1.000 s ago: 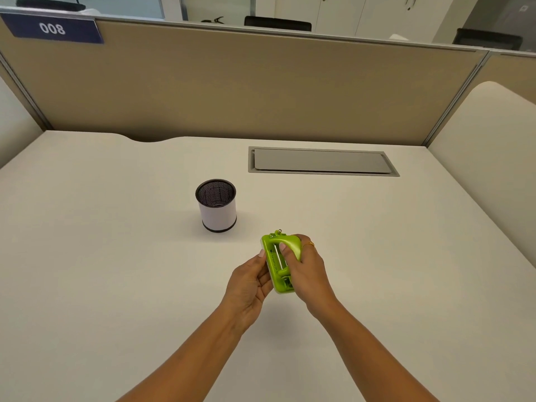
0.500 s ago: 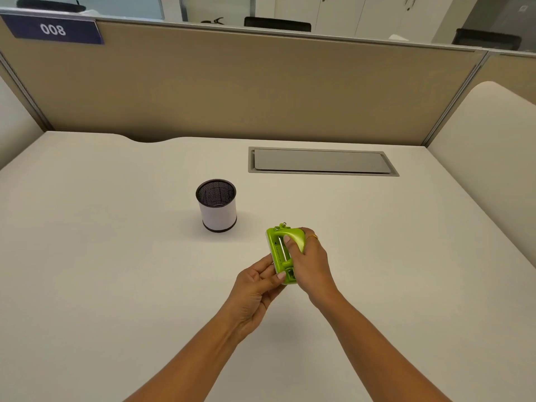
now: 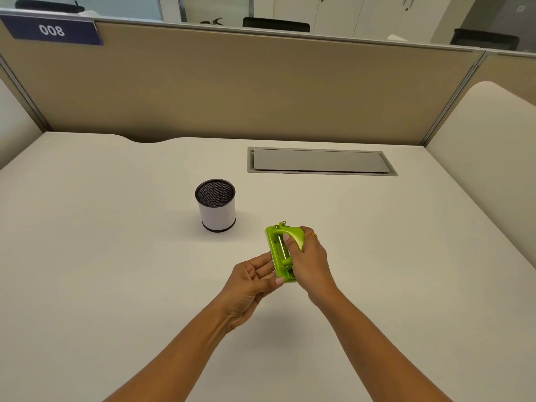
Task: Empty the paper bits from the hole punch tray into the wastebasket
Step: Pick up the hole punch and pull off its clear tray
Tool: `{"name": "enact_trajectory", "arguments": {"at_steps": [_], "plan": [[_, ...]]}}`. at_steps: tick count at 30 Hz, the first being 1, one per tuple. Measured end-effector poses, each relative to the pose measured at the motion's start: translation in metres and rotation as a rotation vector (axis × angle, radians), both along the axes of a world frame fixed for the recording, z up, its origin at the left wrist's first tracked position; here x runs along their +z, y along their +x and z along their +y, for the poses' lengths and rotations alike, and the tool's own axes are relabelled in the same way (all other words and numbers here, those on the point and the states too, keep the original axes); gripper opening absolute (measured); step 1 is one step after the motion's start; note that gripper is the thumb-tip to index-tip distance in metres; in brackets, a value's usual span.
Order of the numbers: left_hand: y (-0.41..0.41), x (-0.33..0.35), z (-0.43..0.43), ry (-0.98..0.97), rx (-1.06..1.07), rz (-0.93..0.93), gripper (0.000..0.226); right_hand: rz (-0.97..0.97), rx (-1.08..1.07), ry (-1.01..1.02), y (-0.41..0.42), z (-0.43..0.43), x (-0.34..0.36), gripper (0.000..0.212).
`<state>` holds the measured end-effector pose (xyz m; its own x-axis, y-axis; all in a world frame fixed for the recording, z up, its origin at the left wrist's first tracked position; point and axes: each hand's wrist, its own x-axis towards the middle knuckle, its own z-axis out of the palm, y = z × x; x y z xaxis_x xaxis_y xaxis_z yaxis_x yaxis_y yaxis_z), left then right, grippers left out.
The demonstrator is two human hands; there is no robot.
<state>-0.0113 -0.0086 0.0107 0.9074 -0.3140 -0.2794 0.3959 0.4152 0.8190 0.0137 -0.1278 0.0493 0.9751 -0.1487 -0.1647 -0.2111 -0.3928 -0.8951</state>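
Observation:
A lime-green hole punch point(image 3: 279, 250) is held on its side above the desk, its underside facing left. My right hand point(image 3: 309, 262) grips it from the right, thumb over the top. My left hand point(image 3: 252, 281) is palm-up with its fingertips on the punch's lower left edge, where the tray sits. The wastebasket point(image 3: 216, 205), a small black mesh cup with a white wrap, stands upright to the upper left, apart from both hands. I see no paper bits.
The white desk point(image 3: 116, 271) is bounded by tan partition walls point(image 3: 232, 88) at the back and sides. A grey cable hatch point(image 3: 319, 161) lies flush in the desk behind the punch.
My left hand has slid down from the punch's side and opened, its fingertips now on the lower edge. The punch shifted slightly right in my right hand.

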Motion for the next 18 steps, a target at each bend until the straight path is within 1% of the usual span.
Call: {"name": "enact_trajectory", "arguments": {"at_steps": [10,14,16,18], "plan": [[0.0005,0.0016,0.0049,-0.025,-0.036,-0.012,0.048,0.030,0.008,0.056,0.0010,-0.0007,0.0045,0.042],[0.0001,0.0020,0.0042,-0.029,-0.033,-0.006,0.048,0.031,0.007,0.036,0.0016,-0.0009,0.0038,0.043],[0.0000,0.0030,0.0027,-0.030,-0.024,0.001,0.045,0.025,0.010,0.028,0.0020,-0.0016,0.0033,0.043],[0.0007,0.0046,0.0010,-0.041,0.000,0.022,0.038,0.022,0.013,0.029,0.0016,-0.0020,0.0023,0.043]]}}
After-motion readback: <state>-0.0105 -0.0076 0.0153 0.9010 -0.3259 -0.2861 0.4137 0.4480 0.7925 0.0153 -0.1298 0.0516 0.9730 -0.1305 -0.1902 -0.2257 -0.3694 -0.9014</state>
